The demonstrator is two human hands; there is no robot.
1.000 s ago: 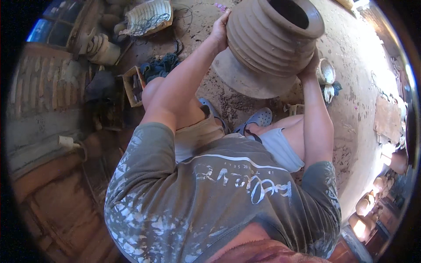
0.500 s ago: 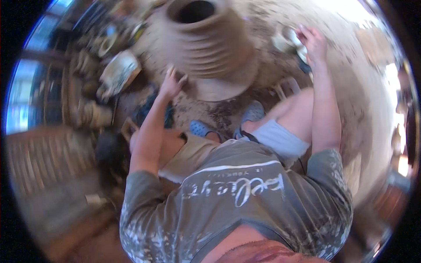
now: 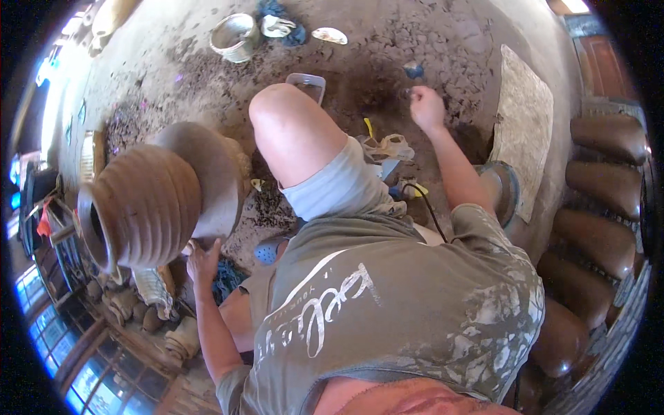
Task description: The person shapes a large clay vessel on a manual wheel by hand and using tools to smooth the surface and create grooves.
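A large ribbed clay pot [image 3: 142,207] rests on the round disc of a potter's wheel [image 3: 220,176], its dark mouth toward the left edge of view. Just below the disc's near edge is my left hand [image 3: 202,261], thumb and fingers apart with nothing in them; whether it touches the disc I cannot tell. My right hand [image 3: 427,108] is stretched out low over the clay-strewn floor on the right. Its fingers are curled together, and anything small between the fingertips cannot be made out. A small blue scrap [image 3: 413,69] lies just beyond it.
A bucket [image 3: 234,38], blue cloth [image 3: 293,34] and pale dish [image 3: 330,35] sit farther off. Beside my knee are a plastic tub [image 3: 308,84] and a plastic bag [image 3: 391,147]. A pale board [image 3: 526,131] and several brown pots [image 3: 603,183] are at right.
My view has swung to the right, so the pot now appears at the left. My right arm reaches out right, its hand now closed; my left hand stays near the wheel.
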